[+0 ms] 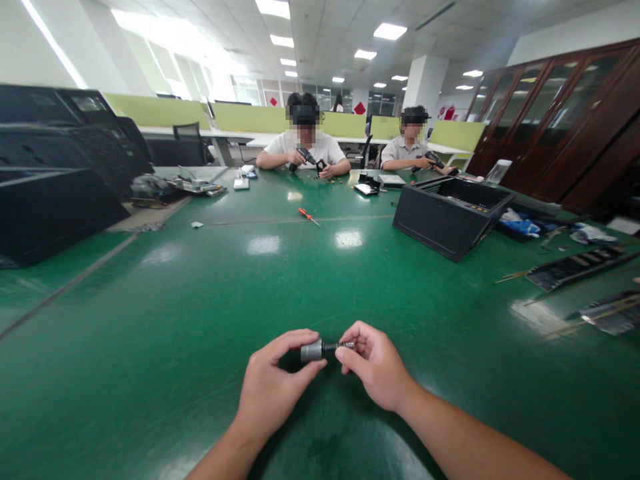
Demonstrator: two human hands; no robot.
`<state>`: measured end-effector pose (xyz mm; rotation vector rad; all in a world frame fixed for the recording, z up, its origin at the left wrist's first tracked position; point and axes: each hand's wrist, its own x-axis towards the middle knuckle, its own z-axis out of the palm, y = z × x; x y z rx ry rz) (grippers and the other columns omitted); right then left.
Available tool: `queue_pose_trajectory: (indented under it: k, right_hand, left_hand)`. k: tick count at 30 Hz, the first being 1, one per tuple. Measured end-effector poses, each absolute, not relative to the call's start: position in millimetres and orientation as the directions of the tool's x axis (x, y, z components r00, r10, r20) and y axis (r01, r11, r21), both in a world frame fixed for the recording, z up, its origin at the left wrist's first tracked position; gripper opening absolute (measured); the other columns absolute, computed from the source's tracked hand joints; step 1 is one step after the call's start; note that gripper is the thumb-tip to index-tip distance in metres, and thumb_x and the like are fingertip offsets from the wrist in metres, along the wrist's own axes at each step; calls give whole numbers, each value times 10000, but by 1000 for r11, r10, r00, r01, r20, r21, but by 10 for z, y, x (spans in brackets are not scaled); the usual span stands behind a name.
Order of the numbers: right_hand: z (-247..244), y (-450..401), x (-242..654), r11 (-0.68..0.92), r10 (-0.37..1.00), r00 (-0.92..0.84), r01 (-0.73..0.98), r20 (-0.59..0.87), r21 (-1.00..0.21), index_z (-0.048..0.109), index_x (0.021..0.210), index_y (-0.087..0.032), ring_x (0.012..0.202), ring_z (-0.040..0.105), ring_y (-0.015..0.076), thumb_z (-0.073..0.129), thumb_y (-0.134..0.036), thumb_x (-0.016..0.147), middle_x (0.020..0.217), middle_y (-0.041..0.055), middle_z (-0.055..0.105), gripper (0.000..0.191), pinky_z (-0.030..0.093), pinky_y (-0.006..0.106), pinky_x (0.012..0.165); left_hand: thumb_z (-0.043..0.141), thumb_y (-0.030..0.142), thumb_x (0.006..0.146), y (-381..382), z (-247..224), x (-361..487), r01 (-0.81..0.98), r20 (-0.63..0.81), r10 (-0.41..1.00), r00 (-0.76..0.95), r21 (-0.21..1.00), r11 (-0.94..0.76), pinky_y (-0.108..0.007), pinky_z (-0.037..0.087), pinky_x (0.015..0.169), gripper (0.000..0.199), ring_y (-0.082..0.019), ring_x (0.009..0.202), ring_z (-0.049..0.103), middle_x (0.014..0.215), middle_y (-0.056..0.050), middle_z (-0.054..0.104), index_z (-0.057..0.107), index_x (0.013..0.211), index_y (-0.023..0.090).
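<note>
Low in the middle of the head view, a small grey metal cylinder with a thin ribbed shaft [312,351] lies sideways between my hands, just over the green tabletop. It resembles a small motor, but its exact kind is not clear. My left hand [273,380] grips the thick grey body between thumb and fingers. The thumb and fingers of my right hand [376,365] pinch the ribbed shaft at its right end, covering part of it.
An orange-handled screwdriver [307,215] lies ahead on the green table [210,293]. To the right stands a black computer case [445,217]; large black casings [50,200] fill the left. Two people work across the table, one holding a power drill [306,155].
</note>
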<state>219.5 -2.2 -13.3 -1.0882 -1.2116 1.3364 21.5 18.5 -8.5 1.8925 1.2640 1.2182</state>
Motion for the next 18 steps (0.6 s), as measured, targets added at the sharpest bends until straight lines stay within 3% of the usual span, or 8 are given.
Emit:
queue_pose_trajectory:
  k: [18]
  right_hand:
    - [-116,-20,2193,-20,995,-98,-91,-11,-996,588,839,-173,588,583,134,714,-293,825,636,-26,590,175,431,250,587]
  left_hand:
    - [806,295,711,190,-92,214,407,391,910,137,816,-412,-383,582,913,241,-244,941,730,995,-29,773,777,949,269]
